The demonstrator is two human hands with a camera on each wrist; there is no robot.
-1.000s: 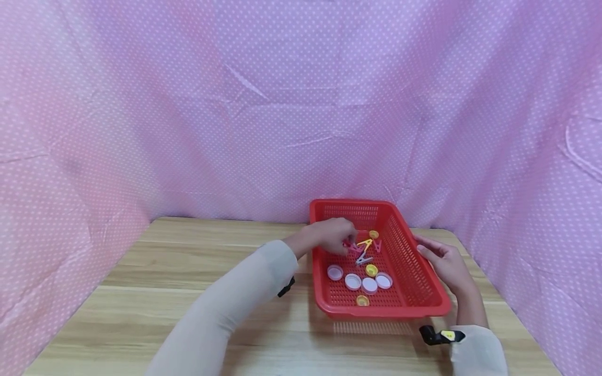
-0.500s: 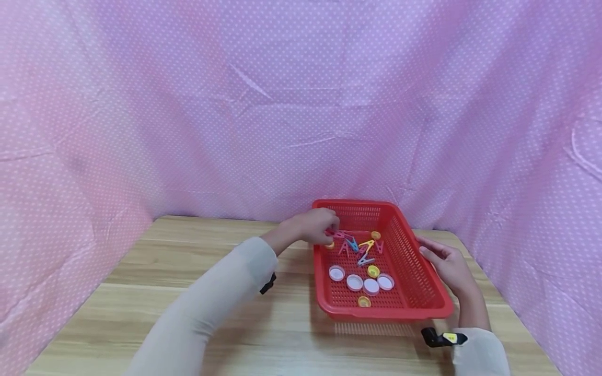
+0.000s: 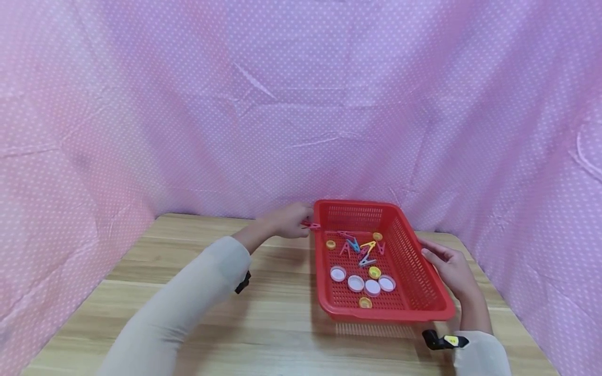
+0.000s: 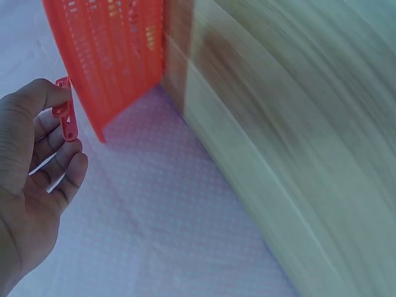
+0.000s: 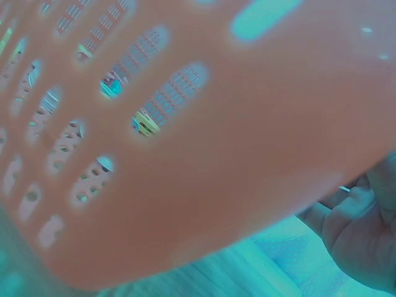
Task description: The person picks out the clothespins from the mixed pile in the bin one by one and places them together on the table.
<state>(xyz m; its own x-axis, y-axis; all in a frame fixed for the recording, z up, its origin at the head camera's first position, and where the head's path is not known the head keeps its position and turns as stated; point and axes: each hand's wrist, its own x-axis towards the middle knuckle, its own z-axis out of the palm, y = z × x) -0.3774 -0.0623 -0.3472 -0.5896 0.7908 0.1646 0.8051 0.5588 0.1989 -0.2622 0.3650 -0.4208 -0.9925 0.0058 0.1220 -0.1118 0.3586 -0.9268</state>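
While the basket (image 3: pixel 376 315) holds caps (image 3: pixel 372 288), left hand (image 3: pixel 290 220) grips a clip (image 3: pixel 311 225)—right hand (image 3: pixel 450 267), rim (image 3: pixel 438 284).

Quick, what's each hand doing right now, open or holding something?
Left hand: pinching a pinkish-red clip.
Right hand: holding the red basket by its rim.

Head view evenly lit, soft shadows on table (image 3: pixel 277 318); right-wrist view teal-tinted, basket wall (image 5: pixel 247 154) blurred.
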